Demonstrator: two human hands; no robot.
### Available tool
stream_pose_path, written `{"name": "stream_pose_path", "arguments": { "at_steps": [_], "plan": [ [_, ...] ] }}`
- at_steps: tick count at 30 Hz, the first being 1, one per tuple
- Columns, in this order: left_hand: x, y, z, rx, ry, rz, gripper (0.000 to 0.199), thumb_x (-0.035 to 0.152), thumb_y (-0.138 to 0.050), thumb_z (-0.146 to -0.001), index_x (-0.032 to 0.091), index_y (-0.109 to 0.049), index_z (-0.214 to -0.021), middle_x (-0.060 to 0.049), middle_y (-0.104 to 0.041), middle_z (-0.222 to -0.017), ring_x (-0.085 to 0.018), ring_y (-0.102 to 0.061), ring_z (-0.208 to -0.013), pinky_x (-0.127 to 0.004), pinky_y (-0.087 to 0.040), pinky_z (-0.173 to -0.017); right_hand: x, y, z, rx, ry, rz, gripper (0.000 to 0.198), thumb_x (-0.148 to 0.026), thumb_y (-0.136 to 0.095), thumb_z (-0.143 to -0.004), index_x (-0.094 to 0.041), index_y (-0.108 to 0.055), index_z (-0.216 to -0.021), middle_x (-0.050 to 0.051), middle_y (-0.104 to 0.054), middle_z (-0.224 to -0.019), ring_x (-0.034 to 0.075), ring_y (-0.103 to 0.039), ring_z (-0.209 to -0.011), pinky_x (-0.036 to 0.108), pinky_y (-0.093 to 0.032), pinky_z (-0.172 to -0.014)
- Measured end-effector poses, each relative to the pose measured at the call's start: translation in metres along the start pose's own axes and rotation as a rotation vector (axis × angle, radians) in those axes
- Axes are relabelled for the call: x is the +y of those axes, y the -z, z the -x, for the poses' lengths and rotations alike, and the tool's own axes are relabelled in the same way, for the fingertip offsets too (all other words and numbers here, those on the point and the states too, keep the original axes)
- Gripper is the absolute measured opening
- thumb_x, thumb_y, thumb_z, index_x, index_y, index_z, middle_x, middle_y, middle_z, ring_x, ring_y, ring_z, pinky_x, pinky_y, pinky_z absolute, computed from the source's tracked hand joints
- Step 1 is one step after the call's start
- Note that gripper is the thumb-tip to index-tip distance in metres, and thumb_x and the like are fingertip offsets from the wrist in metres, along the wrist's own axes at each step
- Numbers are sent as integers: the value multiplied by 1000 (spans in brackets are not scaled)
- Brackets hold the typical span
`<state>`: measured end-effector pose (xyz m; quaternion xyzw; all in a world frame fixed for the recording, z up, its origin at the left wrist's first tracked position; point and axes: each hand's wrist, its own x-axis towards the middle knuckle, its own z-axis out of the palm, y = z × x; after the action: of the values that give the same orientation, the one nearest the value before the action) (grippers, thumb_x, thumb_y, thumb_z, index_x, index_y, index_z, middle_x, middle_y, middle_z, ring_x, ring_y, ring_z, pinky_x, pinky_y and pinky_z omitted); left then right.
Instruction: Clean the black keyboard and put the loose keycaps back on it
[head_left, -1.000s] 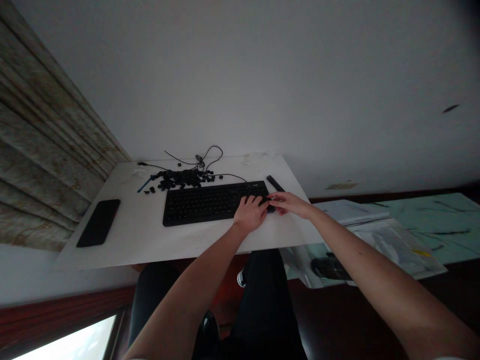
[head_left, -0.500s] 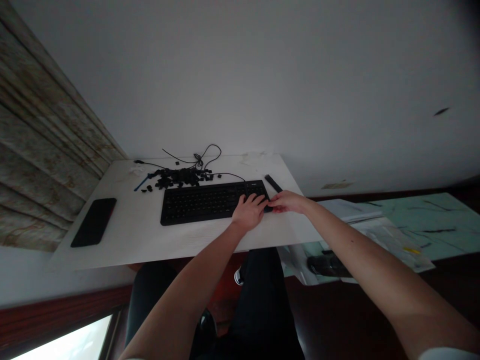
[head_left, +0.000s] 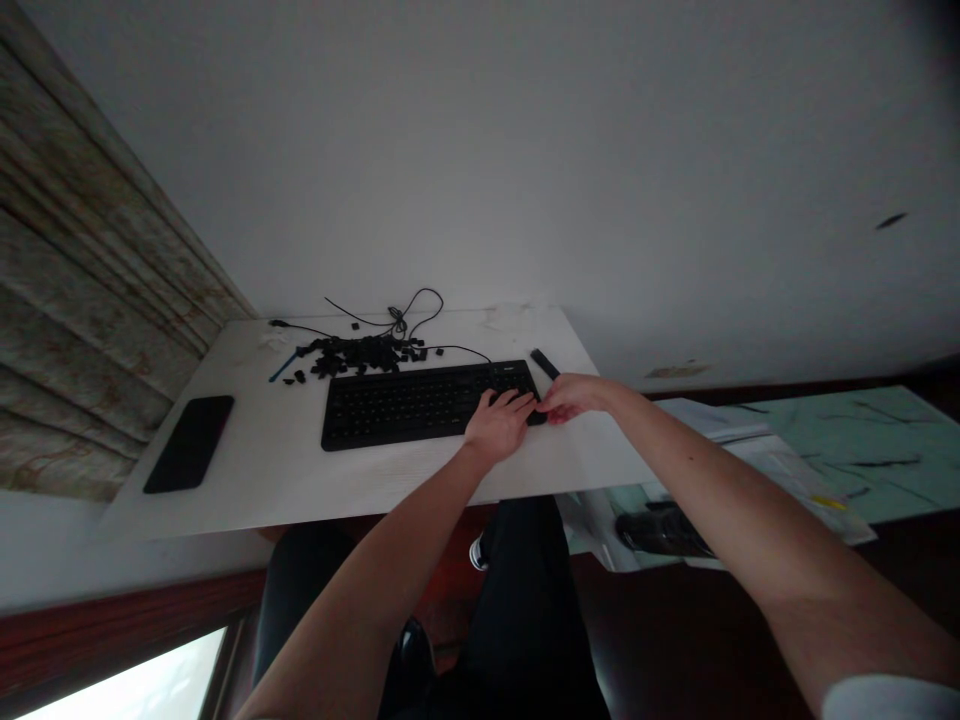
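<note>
A black keyboard (head_left: 405, 405) lies on the white table (head_left: 420, 480), slightly tilted in view. My left hand (head_left: 498, 424) rests on its right part with fingers stretched over the keys. At the keyboard's right edge, my right hand (head_left: 571, 396) has its fingertips pinched together near the corner; whatever is between them is too small to make out. Behind the keyboard lies a heap of loose black keycaps (head_left: 360, 355). A dark stick-shaped object (head_left: 544, 362) lies just beyond my right hand, partly covered by it.
A black phone (head_left: 189, 444) lies at the table's left. A thin black cable (head_left: 427, 292) loops behind the keycaps, beside a blue tool (head_left: 283, 367). Right of the table, a lower marble-patterned surface (head_left: 862, 450) holds plastic bags and a dark bottle (head_left: 660, 530). A curtain (head_left: 90, 270) hangs left.
My right hand has shifted very slightly at the keyboard's right edge, and its forearm has moved a little. My left hand stays in nearly the same place.
</note>
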<state>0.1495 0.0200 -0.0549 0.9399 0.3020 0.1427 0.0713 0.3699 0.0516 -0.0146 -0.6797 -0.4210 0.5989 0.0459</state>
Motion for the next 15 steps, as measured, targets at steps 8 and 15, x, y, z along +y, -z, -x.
{"name": "stream_pose_path", "arguments": {
  "at_steps": [8, 15],
  "plan": [
    [0, 0, -1, -6, 6, -1, 43, 26, -36, -100, 24, -52, -140, -4, -50, -151, -25, -43, -138, -52, -33, -112, 2, 0, 0, -27, -20, -23, 33, -31, -92, -62, -11, -69, -75, 7, -71, -67, 15, -69, -63, 25, -61, -71],
    [1, -2, -2, 13, 13, 11, 44, 25, -39, -98, 25, -51, -141, -6, -53, -148, -25, -44, -136, -52, -33, -112, 1, 0, 1, -36, -20, -79, 35, -28, -94, -57, -10, -68, -72, 9, -70, -64, 17, -69, -60, 25, -61, -63]
  ]
}}
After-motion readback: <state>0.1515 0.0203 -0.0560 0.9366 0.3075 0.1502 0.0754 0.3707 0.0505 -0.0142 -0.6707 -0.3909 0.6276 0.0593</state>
